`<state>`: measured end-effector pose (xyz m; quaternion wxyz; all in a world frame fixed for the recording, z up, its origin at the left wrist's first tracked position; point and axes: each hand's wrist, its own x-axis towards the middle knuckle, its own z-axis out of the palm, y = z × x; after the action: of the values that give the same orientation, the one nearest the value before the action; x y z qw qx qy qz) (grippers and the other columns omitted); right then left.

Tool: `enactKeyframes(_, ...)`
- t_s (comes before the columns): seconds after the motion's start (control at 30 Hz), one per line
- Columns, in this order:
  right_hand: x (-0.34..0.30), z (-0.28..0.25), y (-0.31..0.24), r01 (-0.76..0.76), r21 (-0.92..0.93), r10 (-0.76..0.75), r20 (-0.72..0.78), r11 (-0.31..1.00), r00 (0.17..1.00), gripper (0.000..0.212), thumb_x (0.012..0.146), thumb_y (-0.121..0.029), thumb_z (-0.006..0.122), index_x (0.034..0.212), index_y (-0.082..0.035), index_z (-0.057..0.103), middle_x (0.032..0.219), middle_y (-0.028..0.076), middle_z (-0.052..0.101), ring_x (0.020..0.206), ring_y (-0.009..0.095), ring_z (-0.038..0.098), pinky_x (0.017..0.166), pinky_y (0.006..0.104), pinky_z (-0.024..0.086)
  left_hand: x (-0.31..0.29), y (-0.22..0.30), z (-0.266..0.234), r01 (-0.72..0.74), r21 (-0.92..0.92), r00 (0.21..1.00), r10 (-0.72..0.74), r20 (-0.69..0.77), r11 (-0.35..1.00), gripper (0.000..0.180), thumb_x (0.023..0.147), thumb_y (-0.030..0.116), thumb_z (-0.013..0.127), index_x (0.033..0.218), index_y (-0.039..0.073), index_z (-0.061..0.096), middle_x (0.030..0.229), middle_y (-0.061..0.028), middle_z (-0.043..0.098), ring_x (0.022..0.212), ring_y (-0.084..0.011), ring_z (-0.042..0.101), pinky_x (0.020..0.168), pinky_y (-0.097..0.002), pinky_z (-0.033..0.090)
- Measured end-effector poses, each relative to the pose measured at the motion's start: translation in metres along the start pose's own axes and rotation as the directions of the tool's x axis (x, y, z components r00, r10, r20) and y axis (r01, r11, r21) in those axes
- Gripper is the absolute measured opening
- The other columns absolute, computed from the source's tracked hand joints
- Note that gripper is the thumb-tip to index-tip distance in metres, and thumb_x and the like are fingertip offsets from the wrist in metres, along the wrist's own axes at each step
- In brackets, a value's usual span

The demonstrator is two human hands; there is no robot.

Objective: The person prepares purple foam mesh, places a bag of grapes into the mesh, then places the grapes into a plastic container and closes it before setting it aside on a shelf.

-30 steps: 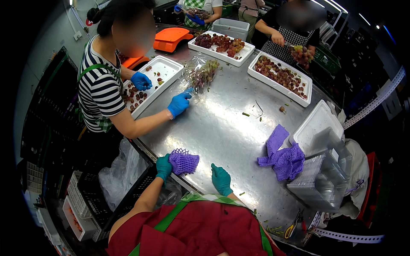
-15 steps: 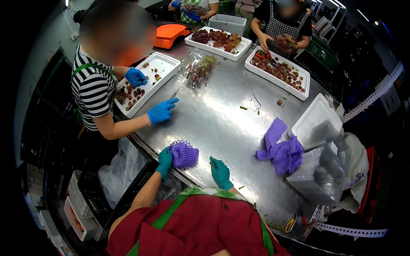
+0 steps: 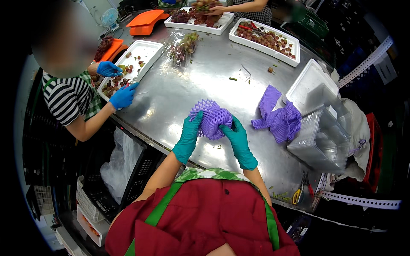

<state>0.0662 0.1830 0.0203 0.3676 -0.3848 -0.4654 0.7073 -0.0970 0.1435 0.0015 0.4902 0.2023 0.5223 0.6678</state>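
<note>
A purple foam net sleeve (image 3: 212, 121) is held between my two gloved hands, above the near part of the metal table (image 3: 179, 102). My left hand (image 3: 189, 132), in a green glove, grips its left side. On its right side, my right hand (image 3: 237, 141), also green-gloved, pinches the mesh with the thumb on top. Whatever may be inside the sleeve is hidden. To the right lies a loose pile of purple foam nets (image 3: 279, 117), apart from my hands.
Clear plastic boxes (image 3: 318, 141) are stacked at the right by a white tray (image 3: 294, 91). Scissors (image 3: 298, 194) lie near the front edge. Grape trays (image 3: 265, 42) line the far side, with bagged grapes (image 3: 181, 49) nearer. A blue-gloved co-worker (image 3: 72, 98) works at left; a black crate (image 3: 139, 175) stands below.
The foam sleeve has moved up and right, from my left hand alone into both hands. My right hand has come up to grip it. The co-worker's hands have returned to the grape tray.
</note>
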Motion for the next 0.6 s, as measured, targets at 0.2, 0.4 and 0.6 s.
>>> enactKeyframes(0.2, -0.027, 0.006, 0.006, -0.023, 0.039, 0.023, -0.012, 0.999, 1.000, 0.056, 0.078, -0.009, 0.063, 0.129, -0.004, 0.041, 0.120, 0.007, 0.053, 0.105, 0.015, 0.051, 0.090, 0.0268, 0.040, -0.016, -0.003, 0.013, -0.008, 0.156, 1.000, 0.008, -0.002, 0.988, 0.028, 0.082, 0.026, 0.064, 0.094, 0.001, 0.061, 0.086, -0.0054, 0.063, 0.077, -0.0127, 0.057, 0.070, -0.0258, 0.047)
enactKeyframes(0.4, -0.028, 0.000, 0.008, -0.045, 0.126, 0.057, -0.096, 0.991, 0.994, 0.038, 0.081, -0.012, 0.062, 0.116, 0.000, 0.053, 0.107, 0.006, 0.060, 0.093, 0.013, 0.056, 0.084, 0.0257, 0.043, -0.012, 0.002, 0.007, 0.086, -0.108, 0.990, -0.097, -0.105, 0.990, 0.026, 0.084, 0.024, 0.061, 0.097, 0.001, 0.061, 0.089, -0.0056, 0.063, 0.077, -0.0127, 0.058, 0.068, -0.0254, 0.047)
enactKeyframes(0.6, -0.014, 0.005, 0.014, -0.018, 0.009, 0.019, -0.153, 1.000, 0.988, 0.036, 0.084, -0.026, 0.061, 0.110, -0.002, 0.057, 0.099, 0.005, 0.062, 0.088, 0.012, 0.056, 0.078, 0.0248, 0.044, -0.007, -0.005, 0.010, 0.108, 0.284, 0.993, -0.087, -0.083, 0.953, 0.033, 0.085, 0.024, 0.059, 0.110, 0.003, 0.053, 0.097, -0.0054, 0.059, 0.086, -0.0146, 0.056, 0.076, -0.0247, 0.045)
